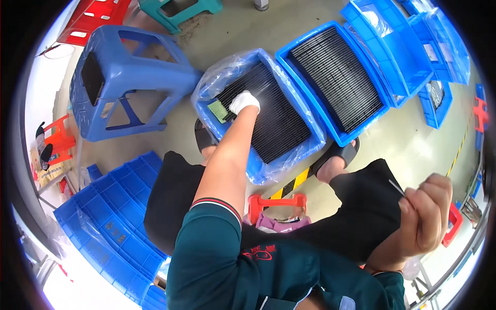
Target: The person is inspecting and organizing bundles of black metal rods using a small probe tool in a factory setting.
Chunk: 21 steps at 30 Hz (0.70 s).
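Grey floor (227, 39) spreads beneath a blue plastic stool (116, 59) and several blue plastic bins. Slim black strips (279, 124) stand in close rows inside the film-lined bin (258, 169) between the person's feet, filling most of it; a green card (217, 111) lies at its left side. Beside it, the second bin (364, 127) looks packed nearly wall to wall. How many strips remain to be handled cannot be told.

The left arm stretches forward and down, its white-gloved hand (244, 103) resting over the strips near the card; its fingers are turned away, so whether they grasp anything is unclear. The right hand (426, 214), bare and bent back above the right thigh, pinches a thin pale rod (396, 186) between curled fingers, well apart from the bins.
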Each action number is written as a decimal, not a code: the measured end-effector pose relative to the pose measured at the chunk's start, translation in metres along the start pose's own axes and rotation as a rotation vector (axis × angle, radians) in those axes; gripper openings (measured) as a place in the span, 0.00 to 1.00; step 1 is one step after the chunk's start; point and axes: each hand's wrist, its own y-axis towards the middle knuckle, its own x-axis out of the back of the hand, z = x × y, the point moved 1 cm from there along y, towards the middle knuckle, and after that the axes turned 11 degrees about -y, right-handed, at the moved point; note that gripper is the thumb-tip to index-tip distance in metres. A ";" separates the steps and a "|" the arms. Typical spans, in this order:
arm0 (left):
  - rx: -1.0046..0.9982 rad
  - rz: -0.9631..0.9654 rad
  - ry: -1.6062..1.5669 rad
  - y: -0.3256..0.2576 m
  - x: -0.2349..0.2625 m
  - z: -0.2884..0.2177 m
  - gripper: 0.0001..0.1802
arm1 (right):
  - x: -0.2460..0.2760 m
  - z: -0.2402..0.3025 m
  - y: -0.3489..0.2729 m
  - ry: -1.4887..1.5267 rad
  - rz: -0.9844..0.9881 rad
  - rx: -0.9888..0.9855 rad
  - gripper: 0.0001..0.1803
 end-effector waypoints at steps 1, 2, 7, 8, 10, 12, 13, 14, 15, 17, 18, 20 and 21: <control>-0.012 -0.034 0.009 0.004 0.002 -0.004 0.18 | -0.002 -0.001 0.002 -0.019 0.016 0.020 0.14; -0.038 -0.077 -0.006 0.006 0.001 -0.007 0.16 | -0.004 -0.001 0.003 -0.024 0.025 0.020 0.14; -0.150 -0.284 0.049 -0.006 -0.023 -0.009 0.13 | -0.014 -0.004 0.008 -0.031 0.070 0.035 0.12; -0.160 -0.322 0.054 -0.006 -0.029 -0.005 0.13 | -0.015 -0.003 0.008 -0.036 0.075 0.032 0.12; -0.215 -0.378 -0.019 -0.008 -0.039 0.003 0.16 | -0.016 -0.001 0.010 -0.029 0.083 0.039 0.12; -0.323 -0.494 -0.056 -0.019 -0.051 0.003 0.26 | -0.017 -0.001 0.010 -0.022 0.093 0.042 0.12; -0.333 -0.480 -0.055 -0.023 -0.056 0.003 0.30 | -0.018 -0.001 0.009 -0.017 0.094 0.052 0.12; -0.327 -0.444 -0.054 -0.029 -0.057 0.002 0.33 | -0.019 0.000 0.008 -0.012 0.091 0.041 0.13; -0.347 -0.488 -0.042 -0.031 -0.064 0.005 0.34 | -0.019 0.000 0.007 -0.008 0.087 0.029 0.14; -0.377 -0.512 -0.051 -0.041 -0.066 0.009 0.33 | -0.020 0.003 0.007 -0.006 0.089 0.029 0.14; -0.373 -0.515 -0.051 -0.039 -0.070 0.013 0.33 | -0.020 0.004 0.007 -0.007 0.092 0.021 0.14; -0.417 -0.587 0.055 -0.036 -0.076 0.019 0.28 | -0.021 0.007 0.007 -0.009 0.095 0.019 0.14; -0.485 -0.659 0.058 -0.037 -0.074 0.022 0.22 | -0.022 0.007 0.007 -0.015 0.099 0.012 0.14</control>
